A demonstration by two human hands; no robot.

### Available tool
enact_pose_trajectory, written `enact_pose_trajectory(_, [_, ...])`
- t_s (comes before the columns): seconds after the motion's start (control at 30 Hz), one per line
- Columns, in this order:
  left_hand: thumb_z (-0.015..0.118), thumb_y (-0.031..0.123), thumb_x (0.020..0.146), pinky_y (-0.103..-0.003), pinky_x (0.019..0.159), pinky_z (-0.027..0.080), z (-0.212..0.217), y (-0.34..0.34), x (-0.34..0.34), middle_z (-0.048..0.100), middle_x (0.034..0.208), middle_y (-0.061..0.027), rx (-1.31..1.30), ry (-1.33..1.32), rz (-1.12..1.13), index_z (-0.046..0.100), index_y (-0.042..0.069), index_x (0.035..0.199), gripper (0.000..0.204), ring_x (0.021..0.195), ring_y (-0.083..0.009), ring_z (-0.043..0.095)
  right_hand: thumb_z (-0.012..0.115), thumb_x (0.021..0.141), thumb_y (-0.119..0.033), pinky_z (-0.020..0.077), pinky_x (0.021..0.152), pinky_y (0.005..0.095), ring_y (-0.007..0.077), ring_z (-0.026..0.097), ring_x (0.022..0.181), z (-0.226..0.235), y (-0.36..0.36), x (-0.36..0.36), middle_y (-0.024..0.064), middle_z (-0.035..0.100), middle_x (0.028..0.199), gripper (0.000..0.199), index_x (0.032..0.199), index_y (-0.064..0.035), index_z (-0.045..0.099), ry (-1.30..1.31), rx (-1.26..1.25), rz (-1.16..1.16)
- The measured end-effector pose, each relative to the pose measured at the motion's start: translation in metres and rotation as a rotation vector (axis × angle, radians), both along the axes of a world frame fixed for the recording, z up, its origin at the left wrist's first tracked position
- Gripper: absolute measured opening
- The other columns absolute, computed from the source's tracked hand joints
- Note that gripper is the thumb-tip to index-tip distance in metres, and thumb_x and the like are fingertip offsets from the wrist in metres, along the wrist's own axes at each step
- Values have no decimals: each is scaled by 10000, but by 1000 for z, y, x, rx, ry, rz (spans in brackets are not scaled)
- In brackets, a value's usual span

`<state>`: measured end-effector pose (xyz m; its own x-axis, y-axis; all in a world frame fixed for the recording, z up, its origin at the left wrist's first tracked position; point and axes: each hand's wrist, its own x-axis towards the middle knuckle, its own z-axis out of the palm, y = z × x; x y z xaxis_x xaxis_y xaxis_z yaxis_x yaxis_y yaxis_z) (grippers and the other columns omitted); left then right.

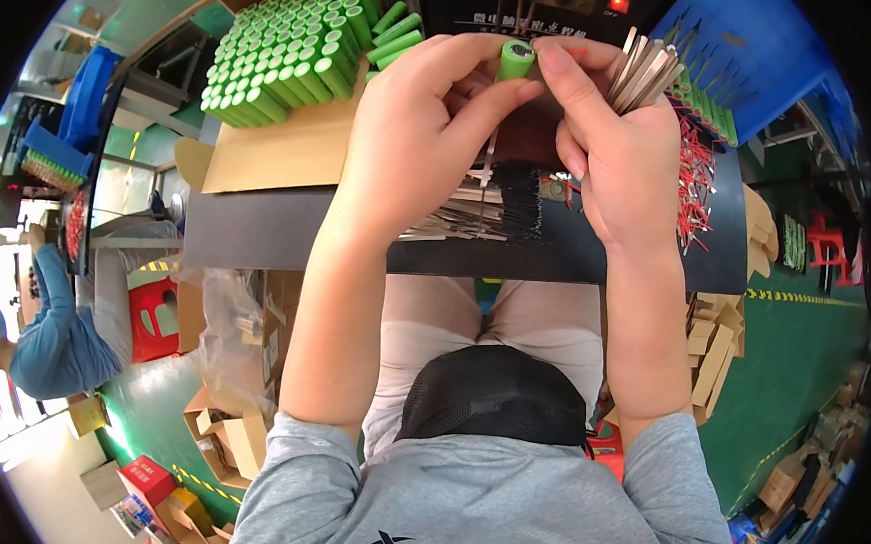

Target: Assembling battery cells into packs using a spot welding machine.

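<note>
My left hand (pixel 413 125) is closed around a green cylindrical battery cell (pixel 514 64), its end tilted up toward me. Beside that end, the thumb and forefinger of my right hand (pixel 627 159) are pinched together; whether a small piece lies between them is hidden. A bundle of thin flat metal strips (pixel 645 76) is gripped in the same right hand and fans out past its outer side. The cell sits just in front of a black machine (pixel 461 5) with a lit red switch (pixel 620 2). Below my hands, more metal strips (pixel 467 216) lie on the dark tabletop.
At the left, upright green cells (pixel 291 58) fill a cardboard tray (pixel 272 157), with several lying loose beside it. Red-tipped wire leads (pixel 695 184) and more green cells (pixel 703 110) lie right, by a blue bin (pixel 748 39). A person in blue (pixel 60 336) sits far left.
</note>
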<state>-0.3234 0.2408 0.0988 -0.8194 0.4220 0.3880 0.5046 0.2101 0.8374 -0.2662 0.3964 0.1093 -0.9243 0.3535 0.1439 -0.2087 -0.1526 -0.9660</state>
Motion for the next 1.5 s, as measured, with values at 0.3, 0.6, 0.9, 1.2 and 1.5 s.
enact_pose_trajectory(0.3, [827,164,876,-325,629,469,13,-12,56,630,831,-77,25,-95,-297,717,9,1049,257,690,-191,580,782,893,-71,379,622,212,51,542,759,15,51,67,24,657,996,359,1247,-29,737,102,529,336])
enact_pose_trajectory(0.6, [378,359,1155,-235,656,482,-37,1,102,723,991,-90,453,-971,-589,648,-43,1298,505,739,-88,604,690,950,10,397,390,176,42,571,588,-1,102,104,113,705,955,287,1215,33,581,91,179,167])
enact_pose_trajectory(0.9, [727,109,954,-371,811,546,-60,8,172,708,1007,-121,-215,-470,-699,693,10,1157,229,895,-255,691,764,953,-181,514,581,316,160,674,705,-40,181,37,144,753,928,246,1058,4,642,-84,831,-698])
enact_pose_trajectory(1.2, [751,162,935,-426,855,531,-76,-1,178,701,1004,-134,-227,-273,-650,698,26,1142,253,947,-319,679,755,934,-199,552,760,434,417,706,904,-70,213,0,207,732,947,205,1036,-29,702,-194,1279,-643])
enact_pose_trajectory(1.5, [724,52,932,-356,783,555,-44,-43,137,741,945,-120,-104,-263,-288,752,24,979,61,860,-244,717,674,1037,-204,500,858,259,103,652,911,-29,135,50,38,724,998,252,1152,18,710,-60,832,-481])
